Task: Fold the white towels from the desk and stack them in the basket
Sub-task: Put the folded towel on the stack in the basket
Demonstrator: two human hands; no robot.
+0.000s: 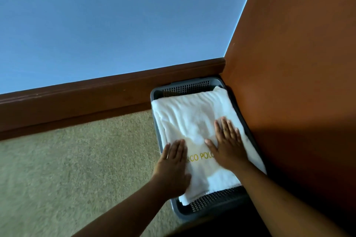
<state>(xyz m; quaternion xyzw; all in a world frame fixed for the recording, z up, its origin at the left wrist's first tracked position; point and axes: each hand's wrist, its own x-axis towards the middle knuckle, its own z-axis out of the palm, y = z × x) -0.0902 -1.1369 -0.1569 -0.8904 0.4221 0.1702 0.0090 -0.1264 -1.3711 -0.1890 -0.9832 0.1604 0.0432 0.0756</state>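
A grey mesh-walled basket (187,87) stands on the carpet in the corner. A folded white towel (190,115) with gold lettering fills its top and laps over the left rim. My left hand (173,163) lies flat on the towel's near left edge, fingers straight. My right hand (228,141) presses flat on the towel's right half, fingers spread. Whatever lies below the top towel is hidden, apart from a white layer edge at the near rim.
A blue wall (107,21) with a dark wooden skirting board (92,94) runs behind the basket. An orange-brown panel (300,67) stands tight against the basket's right side. Beige carpet (73,163) spreads to the left.
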